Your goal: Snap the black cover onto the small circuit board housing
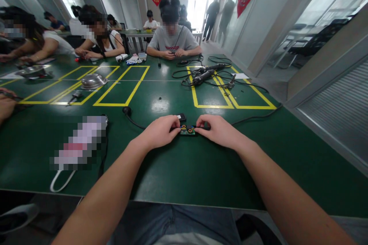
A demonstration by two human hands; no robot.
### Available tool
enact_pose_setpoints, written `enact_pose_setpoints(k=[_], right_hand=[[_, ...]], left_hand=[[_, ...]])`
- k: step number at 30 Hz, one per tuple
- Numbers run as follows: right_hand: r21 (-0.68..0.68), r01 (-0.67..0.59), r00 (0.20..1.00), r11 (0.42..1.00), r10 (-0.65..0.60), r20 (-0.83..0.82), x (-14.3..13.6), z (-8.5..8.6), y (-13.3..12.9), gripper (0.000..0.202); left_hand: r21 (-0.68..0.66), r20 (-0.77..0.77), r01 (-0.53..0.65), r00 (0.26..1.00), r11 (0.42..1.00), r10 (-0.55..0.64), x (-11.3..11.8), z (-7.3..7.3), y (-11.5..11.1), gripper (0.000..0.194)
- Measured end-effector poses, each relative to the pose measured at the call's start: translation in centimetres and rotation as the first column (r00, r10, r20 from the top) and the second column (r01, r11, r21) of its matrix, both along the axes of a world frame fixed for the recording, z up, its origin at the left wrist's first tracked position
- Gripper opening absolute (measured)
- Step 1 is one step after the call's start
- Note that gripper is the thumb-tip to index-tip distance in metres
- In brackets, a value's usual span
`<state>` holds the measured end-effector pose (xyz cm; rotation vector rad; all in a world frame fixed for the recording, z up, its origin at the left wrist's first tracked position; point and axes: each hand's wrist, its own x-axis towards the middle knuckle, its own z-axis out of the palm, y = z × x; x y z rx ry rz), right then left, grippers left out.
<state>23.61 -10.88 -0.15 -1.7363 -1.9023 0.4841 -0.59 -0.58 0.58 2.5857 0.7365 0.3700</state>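
Observation:
Between my two hands is a small green circuit board (188,131) with round copper-coloured coils on it. My left hand (163,132) pinches its left end between thumb and fingers. At the right end, my right hand (214,130) has its thumb and fingers closed on the board's edge. Just behind the board lies a small black case piece (182,116) with a white label. A black cable (135,123) with a round plug end (126,111) runs toward my left hand. Another black cable (255,116) leads off to the right from behind my right hand.
On the green table (184,176) lies a phone-like pixelated object (82,139) with a white strap. Farther back are a metal bowl (93,81), black electric screwdrivers (204,75) with tangled cords, and yellow tape outlines (126,101). A person (172,40) sits opposite; others sit at left.

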Motion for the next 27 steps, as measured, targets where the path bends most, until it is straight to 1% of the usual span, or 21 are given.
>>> enact_pose_setpoints(k=[3, 5, 7, 10, 12, 14, 17, 20, 22, 24, 27], right_hand=[[0.055, 0.003, 1.0, 0.998, -0.002, -0.029, 0.2, 0.5, -0.2, 0.009], [0.062, 0.007, 0.999, 0.998, -0.004, -0.051, 0.4, 0.6, -0.3, 0.01], [0.022, -0.002, 0.998, 1.0, 0.004, -0.066, 0.5, 0.5, -0.2, 0.01], [-0.088, -0.029, 0.995, 0.996, 0.02, -0.094, 0.6, 0.0, 0.1, 0.01], [-0.127, -0.043, 0.992, 0.991, 0.027, -0.125, 0.7, -0.3, 0.4, 0.01], [-0.118, -0.052, 0.988, 0.992, 0.034, -0.148, 0.7, -0.4, 0.5, 0.009], [-0.089, -0.052, 0.987, 0.995, 0.038, -0.154, 0.8, -0.5, 0.6, 0.008], [-0.089, -0.041, 0.989, 0.995, 0.027, -0.146, 0.7, -0.6, 0.6, 0.007], [-0.095, -0.03, 0.99, 0.995, 0.017, -0.137, 0.7, -0.7, 0.6, 0.007], [-0.096, -0.022, 0.992, 0.995, 0.01, -0.127, 0.6, -0.8, 0.6, 0.006], [-0.089, -0.017, 0.994, 0.996, 0.007, -0.106, 0.4, -0.8, 0.5, 0.005]], left_hand=[[-0.026, 0.069, -0.015, 0.997, 1.0, 0.017, -0.2, 0.4, 0.1, 0.007], [-0.042, 0.087, -0.02, 0.996, 0.999, 0.024, -0.3, 0.5, 0.2, 0.006], [-0.061, 0.074, -0.014, 0.997, 0.998, 0.019, -0.3, 0.3, 0.4, 0.007], [-0.082, 0.03, 0.006, 1.0, 0.997, -0.003, -0.4, -0.2, 0.8, 0.007], [-0.082, 0.01, 0.009, 1.0, 0.997, -0.008, -0.4, -0.4, 1.2, 0.008], [-0.062, -0.004, 0.013, 1.0, 0.998, -0.013, -0.4, -0.4, 1.4, 0.008], [0.022, -0.02, 0.054, 0.998, 0.998, -0.054, -0.5, -0.2, 1.6, 0.009], [0.095, 0.03, 0.073, 0.997, 0.993, -0.076, -0.5, -0.3, 1.5, 0.01], [0.123, 0.093, 0.05, 0.994, 0.991, -0.061, -0.3, -0.7, 1.3, 0.01], [0.152, 0.162, -0.007, 0.987, 0.988, -0.018, 0.1, -1.3, 1.2, 0.01], [0.163, 0.272, -0.161, 0.956, 0.973, 0.112, 0.6, -2.2, 1.3, 0.013]])
